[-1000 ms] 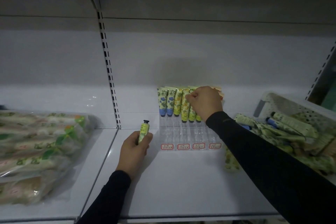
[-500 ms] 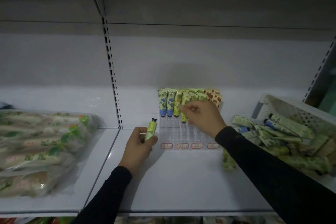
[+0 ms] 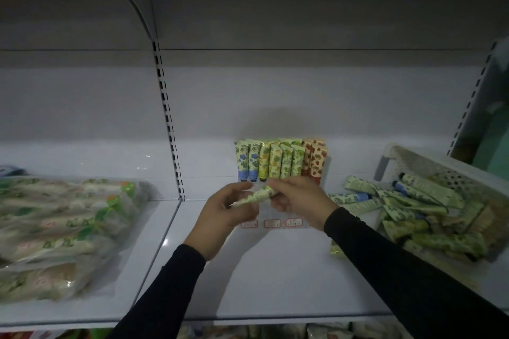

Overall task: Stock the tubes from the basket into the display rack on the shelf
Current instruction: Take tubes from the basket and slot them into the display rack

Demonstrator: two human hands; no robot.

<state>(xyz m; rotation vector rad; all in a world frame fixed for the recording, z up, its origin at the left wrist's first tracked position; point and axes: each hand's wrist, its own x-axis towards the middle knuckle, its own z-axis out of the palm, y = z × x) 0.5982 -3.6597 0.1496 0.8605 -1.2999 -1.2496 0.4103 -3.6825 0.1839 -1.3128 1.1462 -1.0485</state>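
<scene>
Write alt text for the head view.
Two hands, left and right, hold one green tube between them before a clear rack of upright tubes on a white shelf. A basket of tubes sits right, bagged goods left.

Your left hand (image 3: 224,216) and right hand (image 3: 298,201) meet at the centre of the view, both pinching one green tube (image 3: 254,197) that lies tilted between them. Just beyond, toward 12 o'clock, tubes stand upright in the display rack (image 3: 281,159). At 3 o'clock the basket (image 3: 407,158) holds a heap of tubes. At 9 o'clock lie bagged packets (image 3: 60,228) on the shelf (image 3: 275,283).
</scene>
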